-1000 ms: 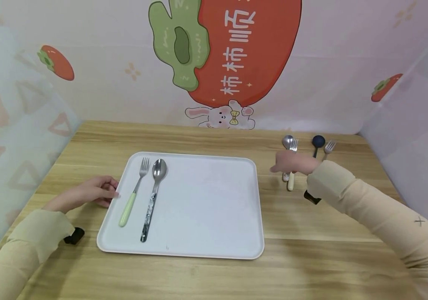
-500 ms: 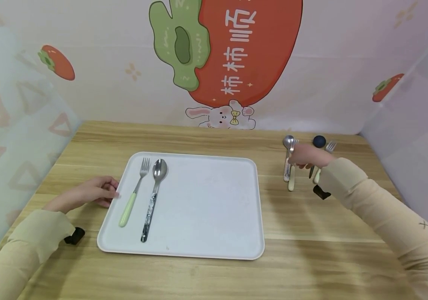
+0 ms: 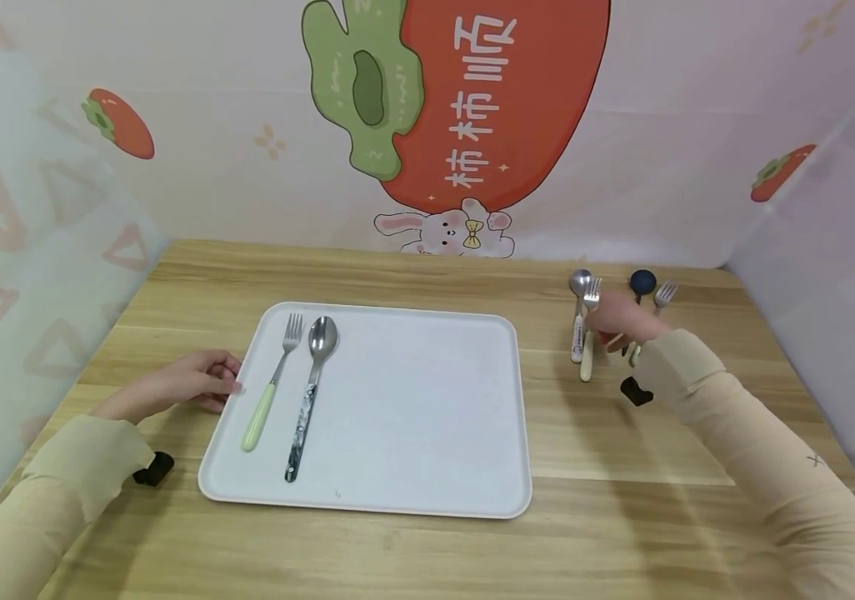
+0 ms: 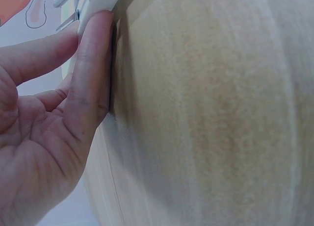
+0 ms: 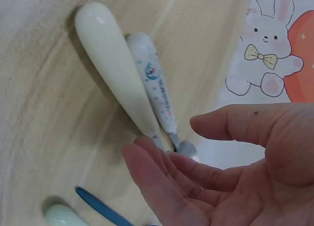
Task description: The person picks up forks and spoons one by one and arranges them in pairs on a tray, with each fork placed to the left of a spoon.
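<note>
My left hand (image 3: 202, 379) pinches the left rim of a white tray (image 3: 427, 400); the left wrist view shows thumb and index finger at its edge. On the tray lie a green-handled fork (image 3: 268, 387) and a spoon with a black-and-white patterned handle (image 3: 307, 400). At the right, my right hand (image 3: 622, 319) hovers beside a cream-handled fork (image 3: 587, 358), partly hiding its neighbours. In the right wrist view its thumb stands apart from the fingers, fingertips overlapping the fork's neck. Close alongside that fork is a small spoon with a printed white handle (image 5: 152, 79).
Farther right lie a dark blue-black spoon (image 3: 642, 282) and another fork (image 3: 665, 293) with a pale green handle (image 5: 64, 216). Patterned cloth walls (image 3: 247, 183) enclose the wooden table (image 3: 367, 558) at the back and both sides.
My right hand has shifted right from over the cream-handled fork and small spoon, then slightly back, uncovering their handles. The left hand stays at the tray's rim.
</note>
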The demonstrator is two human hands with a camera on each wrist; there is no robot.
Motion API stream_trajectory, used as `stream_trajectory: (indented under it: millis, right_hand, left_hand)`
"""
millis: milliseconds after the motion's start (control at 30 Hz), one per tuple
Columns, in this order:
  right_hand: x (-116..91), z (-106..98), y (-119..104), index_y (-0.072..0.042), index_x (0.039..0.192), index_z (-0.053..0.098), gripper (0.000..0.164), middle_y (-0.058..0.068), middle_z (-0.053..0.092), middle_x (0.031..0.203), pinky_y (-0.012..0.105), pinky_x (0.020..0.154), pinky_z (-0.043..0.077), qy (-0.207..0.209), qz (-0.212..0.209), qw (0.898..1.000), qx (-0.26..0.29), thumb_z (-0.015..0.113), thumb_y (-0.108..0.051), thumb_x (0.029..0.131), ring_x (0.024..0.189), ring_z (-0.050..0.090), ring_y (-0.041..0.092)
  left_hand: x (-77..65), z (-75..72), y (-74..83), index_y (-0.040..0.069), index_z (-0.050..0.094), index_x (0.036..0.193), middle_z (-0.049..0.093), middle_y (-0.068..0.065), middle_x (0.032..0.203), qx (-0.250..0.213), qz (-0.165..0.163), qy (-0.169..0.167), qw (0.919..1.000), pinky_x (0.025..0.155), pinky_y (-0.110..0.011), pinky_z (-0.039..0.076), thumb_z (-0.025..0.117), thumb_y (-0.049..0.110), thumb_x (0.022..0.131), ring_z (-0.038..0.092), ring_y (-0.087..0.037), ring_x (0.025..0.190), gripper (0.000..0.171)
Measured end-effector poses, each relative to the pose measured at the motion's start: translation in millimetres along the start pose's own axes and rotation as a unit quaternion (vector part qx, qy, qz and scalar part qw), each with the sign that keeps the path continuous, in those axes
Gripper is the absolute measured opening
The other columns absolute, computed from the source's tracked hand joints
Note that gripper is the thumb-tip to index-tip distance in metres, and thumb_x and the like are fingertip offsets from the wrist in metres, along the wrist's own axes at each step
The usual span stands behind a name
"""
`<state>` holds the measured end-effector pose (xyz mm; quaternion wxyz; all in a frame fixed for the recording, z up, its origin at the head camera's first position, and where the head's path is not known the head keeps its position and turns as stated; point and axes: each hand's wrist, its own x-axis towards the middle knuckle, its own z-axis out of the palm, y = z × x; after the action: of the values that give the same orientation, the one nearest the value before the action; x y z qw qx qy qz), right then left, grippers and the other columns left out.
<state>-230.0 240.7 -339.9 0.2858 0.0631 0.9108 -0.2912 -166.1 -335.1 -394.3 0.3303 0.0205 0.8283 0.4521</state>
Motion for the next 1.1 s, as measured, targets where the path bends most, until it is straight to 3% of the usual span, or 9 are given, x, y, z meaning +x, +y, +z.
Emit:
stream_trajectory:
  millis: [200,333,400,467,533,667,767,900,1100]
  right_hand:
    - [12.8,10.1,6.9,0.007,0.096,0.045,0.016,0.016,0.049,0.082,0.035,0.068,0.054,0.02,0.017,1.0,-0.009,0.046,-0.005,0.086,0.07,0.054,0.022]
    - [18.4,13.0,10.7,0.004,0.075,0.048,0.008,0.01,0.051,0.065,0.029,0.056,0.054,0.031,0.011,0.998,-0.046,0.046,-0.002,0.081,0.056,0.053,0.016]
    - [19.9,13.8,12.5,0.005,0.075,0.049,0.008,0.008,0.051,0.059,0.028,0.052,0.053,0.032,0.002,0.998,-0.054,0.046,-0.001,0.079,0.051,0.055,0.015]
    - [20.3,14.8,14.2,0.013,0.087,0.049,0.016,0.01,0.053,0.058,0.029,0.05,0.053,0.031,-0.01,0.998,-0.049,0.045,-0.001,0.08,0.049,0.058,0.017]
    - [20.8,15.3,16.5,0.017,0.114,0.042,0.038,0.014,0.055,0.06,0.031,0.049,0.053,0.03,-0.022,0.999,-0.038,0.045,-0.001,0.081,0.05,0.061,0.022]
    - [21.1,16.5,19.5,0.01,0.139,0.013,0.067,0.02,0.056,0.068,0.033,0.049,0.053,0.024,-0.023,0.999,-0.032,0.046,-0.003,0.083,0.05,0.062,0.024]
    - [21.9,16.8,21.2,0.015,0.126,0.035,0.047,0.018,0.056,0.068,0.03,0.049,0.053,0.022,-0.008,0.998,-0.052,0.045,-0.005,0.084,0.05,0.062,0.02]
    - [17.3,17.6,20.3,0.009,0.083,0.05,0.016,0.015,0.054,0.068,0.029,0.052,0.053,0.034,0.0,0.997,-0.064,0.047,-0.007,0.084,0.053,0.06,0.018]
    - [1.1,25.9,14.7,0.005,0.079,0.048,0.01,0.011,0.049,0.07,0.032,0.054,0.054,0.054,-0.029,0.997,-0.046,0.05,-0.005,0.082,0.059,0.054,0.019]
  left_hand:
    - [-0.5,-0.2,0.0,-0.014,0.037,0.114,0.051,-0.01,0.089,-0.002,0.003,0.0,1.0,0.067,-0.031,0.054,0.058,0.011,0.087,0.057,-0.015,0.076,0.042]
    - [-0.6,0.3,0.4,-0.015,0.037,0.113,0.051,-0.011,0.089,-0.003,0.006,0.0,1.0,0.067,-0.031,0.054,0.058,0.01,0.087,0.057,-0.015,0.075,0.041]
    - [-0.8,0.5,0.8,-0.015,0.037,0.113,0.051,-0.011,0.089,-0.003,0.007,0.0,1.0,0.067,-0.031,0.054,0.058,0.01,0.087,0.057,-0.015,0.075,0.041]
    - [-1.1,0.5,1.2,-0.015,0.037,0.112,0.051,-0.011,0.089,-0.002,0.007,0.001,1.0,0.067,-0.031,0.054,0.058,0.01,0.087,0.056,-0.015,0.075,0.041]
    - [-1.5,0.6,1.4,-0.015,0.037,0.113,0.051,-0.011,0.089,0.0,0.007,0.002,1.0,0.066,-0.03,0.054,0.058,0.01,0.087,0.056,-0.015,0.075,0.041]
    - [-2.0,1.0,1.6,-0.015,0.037,0.113,0.051,-0.011,0.089,0.002,0.005,0.002,1.0,0.067,-0.03,0.054,0.058,0.01,0.087,0.056,-0.015,0.076,0.041]
    - [-1.5,1.2,1.2,-0.014,0.037,0.113,0.05,-0.01,0.09,0.001,0.005,0.0,1.0,0.066,-0.03,0.054,0.058,0.01,0.088,0.056,-0.015,0.075,0.041]
    - [-0.8,1.1,0.7,-0.014,0.036,0.114,0.05,-0.01,0.09,-0.001,0.007,-0.002,1.0,0.066,-0.03,0.054,0.057,0.01,0.088,0.056,-0.015,0.075,0.041]
    - [-1.3,0.2,0.5,-0.015,0.037,0.114,0.051,-0.01,0.09,-0.004,0.006,-0.001,1.0,0.066,-0.03,0.054,0.058,0.01,0.087,0.056,-0.015,0.076,0.042]
